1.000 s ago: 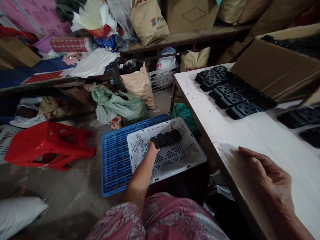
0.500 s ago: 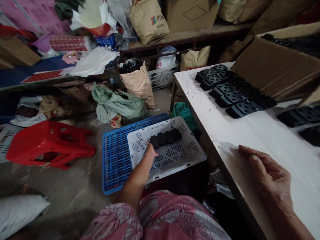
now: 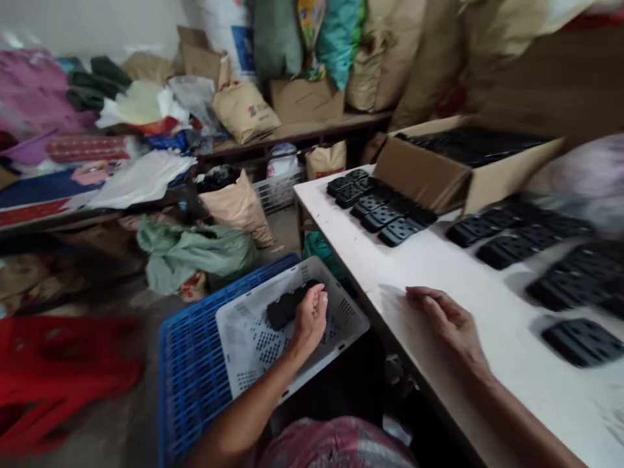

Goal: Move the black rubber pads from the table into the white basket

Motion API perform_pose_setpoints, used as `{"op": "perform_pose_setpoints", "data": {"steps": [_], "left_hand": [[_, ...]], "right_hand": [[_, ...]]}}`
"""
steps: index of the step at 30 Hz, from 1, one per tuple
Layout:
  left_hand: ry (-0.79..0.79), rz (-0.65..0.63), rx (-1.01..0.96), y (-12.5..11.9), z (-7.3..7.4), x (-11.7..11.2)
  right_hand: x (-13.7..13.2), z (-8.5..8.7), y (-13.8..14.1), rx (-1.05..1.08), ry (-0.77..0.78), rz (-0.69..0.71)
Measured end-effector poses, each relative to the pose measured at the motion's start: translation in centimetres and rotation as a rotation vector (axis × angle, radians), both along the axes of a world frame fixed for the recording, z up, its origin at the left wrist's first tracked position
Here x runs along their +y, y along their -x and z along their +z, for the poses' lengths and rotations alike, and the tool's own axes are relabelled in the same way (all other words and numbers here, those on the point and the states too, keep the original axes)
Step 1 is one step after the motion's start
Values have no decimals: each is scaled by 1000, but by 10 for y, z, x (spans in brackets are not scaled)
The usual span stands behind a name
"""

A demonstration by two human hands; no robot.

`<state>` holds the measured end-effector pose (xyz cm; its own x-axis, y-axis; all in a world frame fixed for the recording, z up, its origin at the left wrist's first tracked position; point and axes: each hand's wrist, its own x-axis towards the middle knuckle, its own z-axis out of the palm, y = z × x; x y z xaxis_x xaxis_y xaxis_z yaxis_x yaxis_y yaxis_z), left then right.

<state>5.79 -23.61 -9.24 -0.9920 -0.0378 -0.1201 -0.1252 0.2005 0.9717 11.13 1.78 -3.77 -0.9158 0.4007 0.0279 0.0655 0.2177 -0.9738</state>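
My left hand (image 3: pixel 309 320) is down inside a white perforated plastic crate (image 3: pixel 348 296), its fingers bunched around the end of a row of black perforated plates (image 3: pixel 285 307). The hand hides part of that row. My right hand (image 3: pixel 448 318) rests on a white table (image 3: pixel 511 370) near its edge, fingers close together, holding nothing. Rows of similar black plates (image 3: pixel 385 211) lie on the table beyond it, and more black plates (image 3: pixel 536 250) lie to the right.
The white crate sits on a blue plastic crate (image 3: pixel 195 383). A cardboard box (image 3: pixel 419 172) of black plates stands on the table. A pale blurred shape (image 3: pixel 580 182) crosses the right side. A red plastic stool (image 3: pixel 63 370), a green sack (image 3: pixel 195 257) and a tan sack (image 3: pixel 238 211) lie on the floor.
The view has swung, showing more of the table at right. My left hand has closed around the end of the black row. The pale blurred shape has appeared at right.
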Motion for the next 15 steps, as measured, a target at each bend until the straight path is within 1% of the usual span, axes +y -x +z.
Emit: {"op": "perform_pose_setpoints", "data": {"steps": [2, 3, 4, 5, 6, 8, 10, 11, 13, 15], "left_hand": [[-17, -172, 197, 26, 33, 24], [-15, -236, 255, 40, 45, 38], [-4, -284, 278, 54, 54, 54], [15, -314, 270, 68, 60, 69], [40, -327, 241, 81, 64, 85], [96, -317, 205, 100, 64, 112], [129, -308, 238, 105, 60, 136], [134, -327, 271, 103, 57, 146], [122, -421, 323, 91, 52, 166], [106, -545, 367, 76, 49, 189]], "right_hand": [[7, 2, 13, 37, 119, 11], [11, 3, 21, 54, 173, 4], [15, 4, 29, 70, 222, -10], [19, 4, 37, 87, 268, -36], [23, 4, 43, 102, 306, -73], [32, 5, 51, 115, 367, -126], [40, 6, 49, 115, 390, -135], [45, 6, 45, 113, 385, -128], [53, 6, 34, 108, 358, -118], [63, 4, 23, 117, 333, -172]]}}
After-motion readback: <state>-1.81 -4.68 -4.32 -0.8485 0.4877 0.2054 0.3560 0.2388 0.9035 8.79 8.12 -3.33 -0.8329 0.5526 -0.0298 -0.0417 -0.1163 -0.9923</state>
